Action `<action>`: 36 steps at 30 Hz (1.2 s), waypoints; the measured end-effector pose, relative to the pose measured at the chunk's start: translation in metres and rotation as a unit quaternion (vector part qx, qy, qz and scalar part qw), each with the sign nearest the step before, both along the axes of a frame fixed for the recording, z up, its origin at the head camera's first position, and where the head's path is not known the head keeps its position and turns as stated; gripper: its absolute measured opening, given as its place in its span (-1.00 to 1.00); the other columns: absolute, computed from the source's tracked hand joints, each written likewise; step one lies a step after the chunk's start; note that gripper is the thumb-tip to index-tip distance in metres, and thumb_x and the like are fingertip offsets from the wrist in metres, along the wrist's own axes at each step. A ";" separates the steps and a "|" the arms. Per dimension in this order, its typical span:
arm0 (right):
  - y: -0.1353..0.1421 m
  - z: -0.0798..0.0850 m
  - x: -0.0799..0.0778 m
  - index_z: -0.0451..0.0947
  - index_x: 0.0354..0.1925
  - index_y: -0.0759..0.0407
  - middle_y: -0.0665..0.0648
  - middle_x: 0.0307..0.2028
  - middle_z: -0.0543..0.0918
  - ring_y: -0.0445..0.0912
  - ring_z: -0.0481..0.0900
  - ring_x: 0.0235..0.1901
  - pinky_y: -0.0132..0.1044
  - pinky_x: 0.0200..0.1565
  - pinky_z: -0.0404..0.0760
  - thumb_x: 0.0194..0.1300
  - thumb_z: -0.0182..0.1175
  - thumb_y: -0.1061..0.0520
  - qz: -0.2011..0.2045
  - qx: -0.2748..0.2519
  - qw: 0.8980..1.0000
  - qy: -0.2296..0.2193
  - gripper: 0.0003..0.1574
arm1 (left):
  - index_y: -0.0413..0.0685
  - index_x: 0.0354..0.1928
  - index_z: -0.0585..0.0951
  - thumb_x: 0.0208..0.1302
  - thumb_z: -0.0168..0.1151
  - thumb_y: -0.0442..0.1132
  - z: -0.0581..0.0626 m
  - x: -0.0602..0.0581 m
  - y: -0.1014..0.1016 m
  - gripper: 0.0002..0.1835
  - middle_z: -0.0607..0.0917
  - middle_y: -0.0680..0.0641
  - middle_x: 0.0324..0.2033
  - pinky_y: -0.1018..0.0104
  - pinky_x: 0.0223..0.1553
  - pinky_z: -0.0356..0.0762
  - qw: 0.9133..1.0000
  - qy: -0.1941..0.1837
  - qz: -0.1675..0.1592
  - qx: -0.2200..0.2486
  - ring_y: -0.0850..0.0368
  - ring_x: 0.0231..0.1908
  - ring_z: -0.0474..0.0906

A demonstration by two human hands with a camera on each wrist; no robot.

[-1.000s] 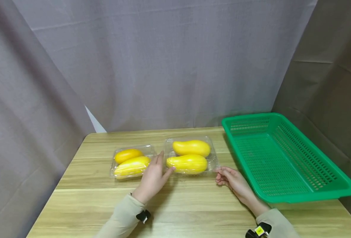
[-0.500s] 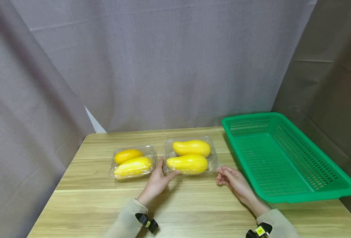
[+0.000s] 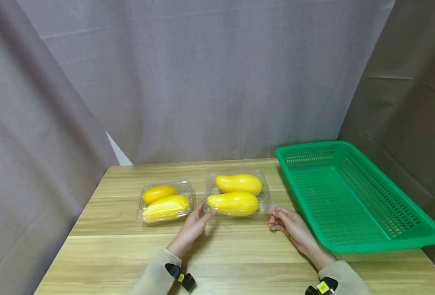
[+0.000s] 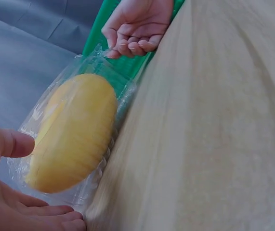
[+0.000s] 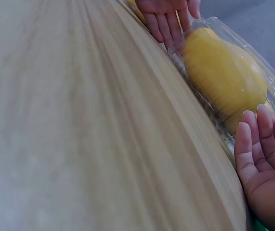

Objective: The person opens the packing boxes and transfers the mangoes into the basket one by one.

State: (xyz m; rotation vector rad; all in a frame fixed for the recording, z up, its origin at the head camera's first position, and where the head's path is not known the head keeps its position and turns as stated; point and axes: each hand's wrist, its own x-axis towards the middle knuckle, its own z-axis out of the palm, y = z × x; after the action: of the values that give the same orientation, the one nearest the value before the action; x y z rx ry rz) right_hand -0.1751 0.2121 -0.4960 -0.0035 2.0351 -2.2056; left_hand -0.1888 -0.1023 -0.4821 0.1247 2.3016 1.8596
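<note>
In the head view, a clear plastic clamshell box (image 3: 264,200) holds two yellow squash-like fruits (image 3: 238,184), one behind the other. My right hand (image 3: 290,228) pinches the box's near right corner between thumb and forefinger, its other fingers curled. At the near left corner is my left hand (image 3: 192,228), thumb spread from nearly straight fingers; in the left wrist view, that thumb and those fingers flank the corner with a gap between them. Just left of this hand lies a second clear box (image 3: 185,187), with an orange-yellow fruit (image 3: 160,194) and a yellow ridged one (image 3: 166,207) inside.
A large green plastic basket (image 3: 329,245) with slotted walls stands on the right of the wooden table (image 3: 236,262), close to my right forearm. Grey curtains (image 3: 217,82) hang behind the table and along both sides.
My left hand has drawn back from between the two boxes toward the near left corner of the right-hand box. The right hand keeps its pinch, and the boxes look almost unmoved.
</note>
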 end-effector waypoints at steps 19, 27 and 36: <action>-0.005 0.002 0.000 0.23 0.23 0.47 0.09 -0.36 0.59 -0.17 0.63 -0.39 -0.35 -0.26 0.71 0.57 -0.06 0.23 -0.027 -0.008 1.000 0.000 -0.59 | -0.26 0.55 0.10 0.42 0.19 -0.08 0.000 -0.001 -0.001 -0.19 0.26 -0.39 0.44 -0.17 0.40 0.20 1.000 0.014 -0.009 -0.004 -0.28 0.41 0.25; -0.014 0.015 0.004 0.08 0.47 0.27 0.30 0.21 0.44 0.01 0.55 0.07 -0.29 0.00 0.61 0.56 0.04 0.15 -0.102 0.124 0.986 0.052 -0.34 | -0.34 0.52 0.11 0.42 0.19 -0.09 -0.002 -0.003 -0.003 -0.19 0.25 -0.40 0.44 -0.11 0.42 0.17 1.000 0.016 -0.016 0.006 -0.24 0.43 0.22; -0.032 0.041 0.001 0.13 0.50 0.28 0.34 0.50 0.13 0.33 0.09 0.45 0.41 0.34 0.16 0.37 0.30 0.11 -0.117 0.302 0.922 0.213 -0.11 | -0.34 0.52 0.12 0.41 0.20 -0.05 -0.003 -0.004 -0.004 -0.18 0.30 -0.43 0.41 -0.14 0.41 0.19 1.000 0.010 -0.004 0.006 -0.27 0.41 0.25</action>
State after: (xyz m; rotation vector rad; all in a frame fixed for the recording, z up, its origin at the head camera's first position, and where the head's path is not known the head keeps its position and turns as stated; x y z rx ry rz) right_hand -0.1742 0.1799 -0.4546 -0.2008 3.0283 -1.6897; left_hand -0.1927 -0.1061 -0.4851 0.1530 2.3003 1.8765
